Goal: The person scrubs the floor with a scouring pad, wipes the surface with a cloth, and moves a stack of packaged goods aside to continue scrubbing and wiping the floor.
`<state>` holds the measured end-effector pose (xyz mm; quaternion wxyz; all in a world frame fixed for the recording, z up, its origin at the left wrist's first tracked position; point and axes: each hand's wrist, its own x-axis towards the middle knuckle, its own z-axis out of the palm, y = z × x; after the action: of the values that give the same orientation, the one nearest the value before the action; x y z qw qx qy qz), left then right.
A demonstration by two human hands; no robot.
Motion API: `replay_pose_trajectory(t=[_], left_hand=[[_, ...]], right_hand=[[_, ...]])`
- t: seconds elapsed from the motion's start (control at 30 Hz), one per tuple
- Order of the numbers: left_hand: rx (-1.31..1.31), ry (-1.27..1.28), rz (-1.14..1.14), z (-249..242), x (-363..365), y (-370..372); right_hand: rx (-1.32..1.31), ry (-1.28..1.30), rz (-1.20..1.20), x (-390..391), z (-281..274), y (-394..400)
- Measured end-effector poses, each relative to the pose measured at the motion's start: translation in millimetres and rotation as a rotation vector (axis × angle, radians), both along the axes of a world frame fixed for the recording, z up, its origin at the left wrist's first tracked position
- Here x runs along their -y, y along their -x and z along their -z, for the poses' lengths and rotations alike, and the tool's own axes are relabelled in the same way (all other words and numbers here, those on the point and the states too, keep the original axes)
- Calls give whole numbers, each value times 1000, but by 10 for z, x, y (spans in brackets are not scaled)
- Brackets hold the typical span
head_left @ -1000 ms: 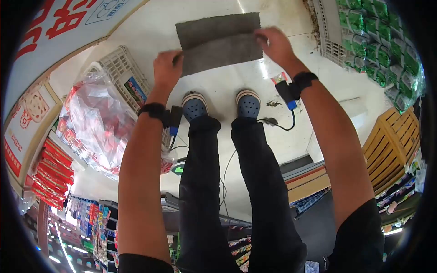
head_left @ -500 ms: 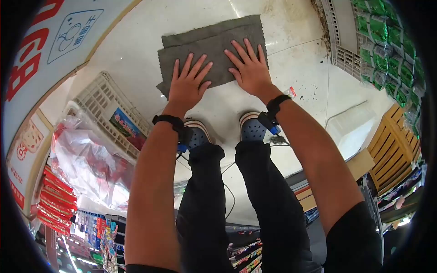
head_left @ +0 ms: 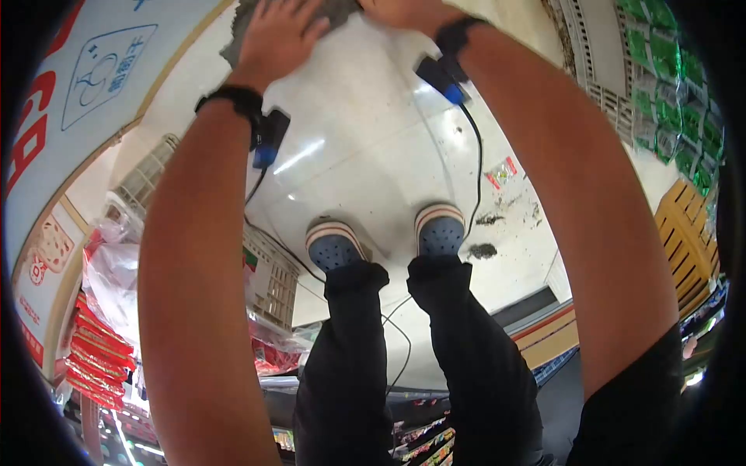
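Observation:
At the top edge of the head view, my left hand (head_left: 284, 39) lies with spread fingers on a dark grey cloth (head_left: 242, 31) on the pale floor. My right hand (head_left: 404, 12) is near the cloth's right part, mostly cut off by the frame edge, so its fingers hardly show. Each wrist wears a black band with a small dark device and a cable. Both arms are stretched forward, away from my blue clogs (head_left: 334, 242).
A red and white wrapper (head_left: 501, 172) and dark debris (head_left: 483, 251) lie on the floor at the right. Plastic crates (head_left: 272, 272), red packets (head_left: 97, 357) and a white panel stand left. Green packages (head_left: 676, 93) and a wooden slatted item (head_left: 688, 241) are right.
Both hands and the cloth have moved forward, up to the top edge of the view and partly out of it. More floor shows between hands and clogs.

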<state>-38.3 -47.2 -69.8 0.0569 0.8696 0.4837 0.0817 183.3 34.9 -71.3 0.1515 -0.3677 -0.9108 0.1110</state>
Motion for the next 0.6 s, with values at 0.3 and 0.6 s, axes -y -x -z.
replay_pose_trajectory(t=[0.3, 0.6], left_hand=[[-89, 124, -226, -94, 824, -579], [179, 440, -38, -342, 1542, -948]], right_hand=[[92, 90, 128, 990, -161, -543], [208, 424, 153, 1832, -462, -1130]])
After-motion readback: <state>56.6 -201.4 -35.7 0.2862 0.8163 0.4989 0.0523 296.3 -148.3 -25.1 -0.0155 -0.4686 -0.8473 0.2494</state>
